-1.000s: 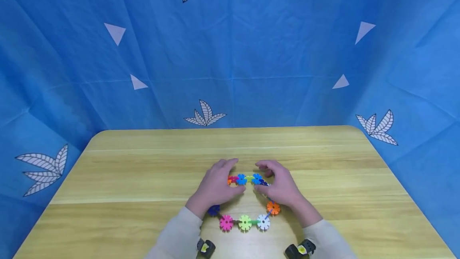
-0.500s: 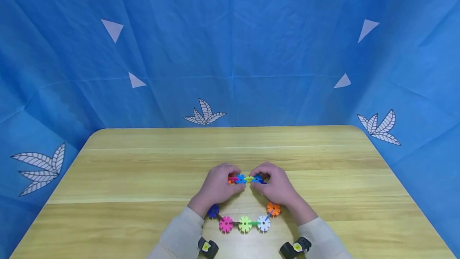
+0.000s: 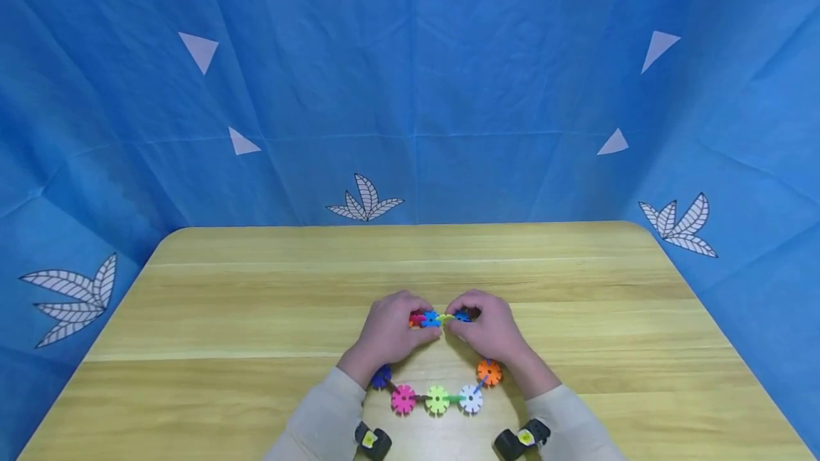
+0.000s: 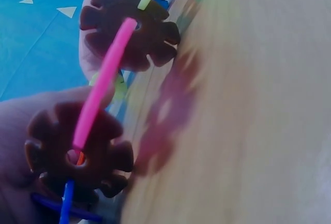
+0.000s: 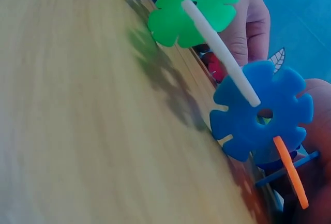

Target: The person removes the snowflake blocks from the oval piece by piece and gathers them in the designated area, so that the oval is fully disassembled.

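Note:
A ring of linked plastic snowflake discs lies or stands on the table in front of me. At its far side, my left hand (image 3: 392, 327) grips the chain around a red and a blue disc (image 3: 430, 319). Facing it, my right hand (image 3: 490, 326) pinches the chain near a yellow-green disc (image 3: 445, 319); its fingers partly hide another blue disc. The left wrist view has two brown discs (image 4: 77, 131) joined by an edge-on pink disc (image 4: 103, 81). In the right wrist view, an edge-on white disc (image 5: 221, 52) joins a green disc (image 5: 212, 14) to a blue disc (image 5: 243, 113).
The near side of the ring has a pink disc (image 3: 403, 400), a light green disc (image 3: 438, 400), a white disc (image 3: 470, 399) and an orange disc (image 3: 490, 373). They rest on a wooden table (image 3: 256, 290). A blue curtain (image 3: 410, 91) hangs behind the table's far edge.
Both hands' fingers have curled in from a looser pose and closed on the far side of the ring. My right hand has shifted slightly left, nearer the other hand.

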Demonstrator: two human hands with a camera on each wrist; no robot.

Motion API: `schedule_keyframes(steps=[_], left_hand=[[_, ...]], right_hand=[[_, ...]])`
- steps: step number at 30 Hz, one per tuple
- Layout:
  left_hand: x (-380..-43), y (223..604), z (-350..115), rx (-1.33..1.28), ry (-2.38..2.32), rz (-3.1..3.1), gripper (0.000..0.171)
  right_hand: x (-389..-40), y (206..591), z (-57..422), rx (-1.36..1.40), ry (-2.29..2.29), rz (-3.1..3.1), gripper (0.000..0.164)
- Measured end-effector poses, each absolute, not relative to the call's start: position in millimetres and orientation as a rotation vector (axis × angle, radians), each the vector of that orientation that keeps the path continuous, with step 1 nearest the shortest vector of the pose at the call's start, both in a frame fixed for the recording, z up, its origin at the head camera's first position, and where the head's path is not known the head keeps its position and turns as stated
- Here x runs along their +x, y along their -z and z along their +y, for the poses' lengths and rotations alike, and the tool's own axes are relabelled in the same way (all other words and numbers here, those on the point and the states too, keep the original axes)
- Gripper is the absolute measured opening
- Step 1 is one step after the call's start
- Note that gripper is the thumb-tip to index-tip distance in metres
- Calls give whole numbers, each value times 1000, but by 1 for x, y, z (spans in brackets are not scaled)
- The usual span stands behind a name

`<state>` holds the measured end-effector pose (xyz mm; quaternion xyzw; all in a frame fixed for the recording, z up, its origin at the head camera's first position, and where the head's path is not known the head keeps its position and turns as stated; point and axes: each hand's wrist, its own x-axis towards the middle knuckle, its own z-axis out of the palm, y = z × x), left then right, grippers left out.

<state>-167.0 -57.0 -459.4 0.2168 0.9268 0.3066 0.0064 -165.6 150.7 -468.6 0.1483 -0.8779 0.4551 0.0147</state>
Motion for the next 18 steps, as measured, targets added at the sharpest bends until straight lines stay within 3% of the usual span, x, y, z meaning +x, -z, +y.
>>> schedule_keyframes(steps=[18], left_hand=[[-164, 457, -60, 899, -823, 2970, 36]], right_hand=[[-168, 470, 150, 435, -1495, -2690, 21]])
